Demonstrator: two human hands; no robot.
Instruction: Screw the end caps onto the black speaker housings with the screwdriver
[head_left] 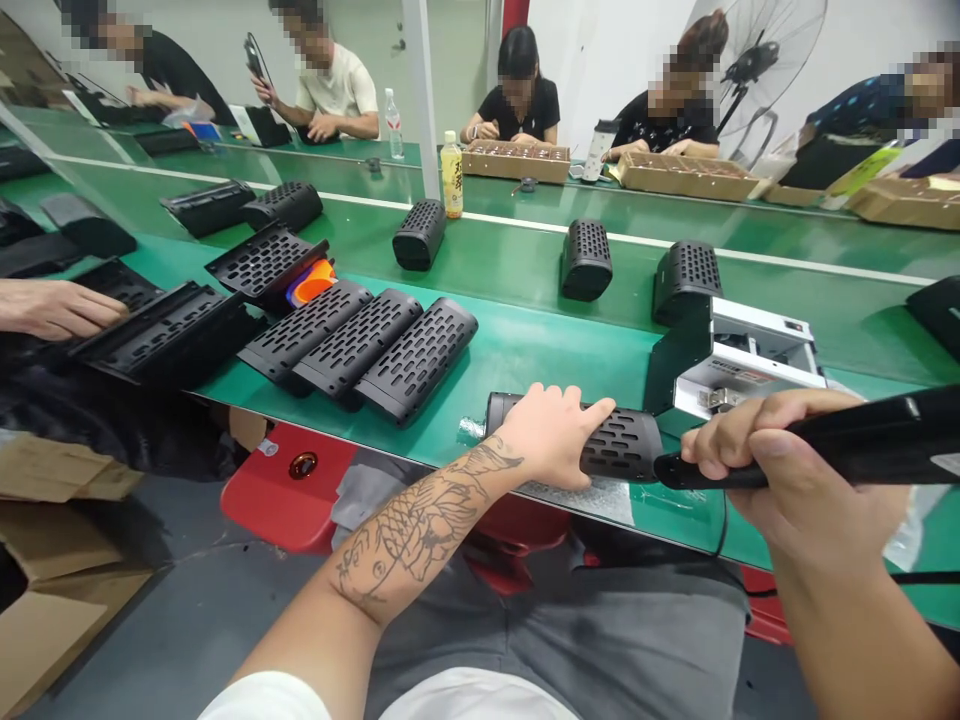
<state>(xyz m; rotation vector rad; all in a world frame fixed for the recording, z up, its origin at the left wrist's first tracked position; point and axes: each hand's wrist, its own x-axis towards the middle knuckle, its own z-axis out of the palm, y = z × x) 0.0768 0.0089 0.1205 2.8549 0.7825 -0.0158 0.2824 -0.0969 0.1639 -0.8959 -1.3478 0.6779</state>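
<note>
Head view: left hand (547, 437) lies over a black perforated housing (624, 446) at the near edge of the green tabletop (525, 330), fingers spread and gripping it. Right hand (810, 475): fingers wrapped around a black handheld tool (877, 438), tip at the housing's right end; contact unclear. Three similar housings (361, 342) lie to the left.

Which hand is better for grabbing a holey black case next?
Probably the left hand: it's nearer the row of three slotted cases and rests on another case, while the right hand grips a black tool.
</note>
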